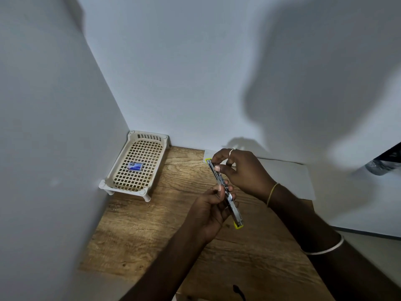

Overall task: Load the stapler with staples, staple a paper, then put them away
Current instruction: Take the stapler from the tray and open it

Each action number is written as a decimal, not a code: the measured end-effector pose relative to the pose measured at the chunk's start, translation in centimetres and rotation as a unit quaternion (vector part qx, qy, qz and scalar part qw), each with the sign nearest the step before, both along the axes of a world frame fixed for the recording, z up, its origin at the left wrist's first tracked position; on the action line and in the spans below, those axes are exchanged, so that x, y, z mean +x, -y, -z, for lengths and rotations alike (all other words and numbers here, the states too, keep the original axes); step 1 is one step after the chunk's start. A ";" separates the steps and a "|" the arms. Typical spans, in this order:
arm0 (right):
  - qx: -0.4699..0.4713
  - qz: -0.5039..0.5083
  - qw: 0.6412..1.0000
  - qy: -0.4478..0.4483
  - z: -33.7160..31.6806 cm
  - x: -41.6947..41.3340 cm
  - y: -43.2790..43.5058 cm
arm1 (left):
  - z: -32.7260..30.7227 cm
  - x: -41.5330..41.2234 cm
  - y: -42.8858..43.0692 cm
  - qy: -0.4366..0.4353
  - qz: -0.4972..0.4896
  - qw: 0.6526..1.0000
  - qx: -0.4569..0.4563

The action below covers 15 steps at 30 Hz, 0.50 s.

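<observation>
Hands pinch stapler (225, 193) (opened flat): left (211, 210) mid-body; right (236, 170) far end.

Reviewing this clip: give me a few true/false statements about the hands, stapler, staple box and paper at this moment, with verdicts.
1. Both hands hold the stapler above the table. True.
2. The staple box lies on the paper. False: it lies in the tray.
3. The paper lies by the wall, beyond the right hand. True.
4. The left hand is empty. False: it grips the stapler.
</observation>
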State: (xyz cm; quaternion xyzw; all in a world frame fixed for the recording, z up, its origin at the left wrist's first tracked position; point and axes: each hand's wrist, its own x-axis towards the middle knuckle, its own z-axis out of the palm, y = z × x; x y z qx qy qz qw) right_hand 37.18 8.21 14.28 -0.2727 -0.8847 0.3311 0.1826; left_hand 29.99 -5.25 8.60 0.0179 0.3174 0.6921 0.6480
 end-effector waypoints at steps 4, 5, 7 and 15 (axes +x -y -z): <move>-0.001 -0.004 1.000 -0.003 -0.1 -0.1 0.0 | -0.1 0.0 -0.1 0.000 0.000 1.000 -0.002; 0.003 -0.005 1.000 0.000 -0.1 -0.1 -0.1 | -0.2 -0.1 -0.1 -0.002 0.001 1.000 -0.003; 0.008 -0.006 1.000 0.005 -0.1 -0.2 -0.2 | -0.2 -0.1 -0.1 -0.003 0.002 1.000 -0.006; 0.009 -0.043 0.999 0.020 -0.2 -0.3 -0.2 | -0.6 0.0 -0.2 -0.009 -0.009 1.000 -0.025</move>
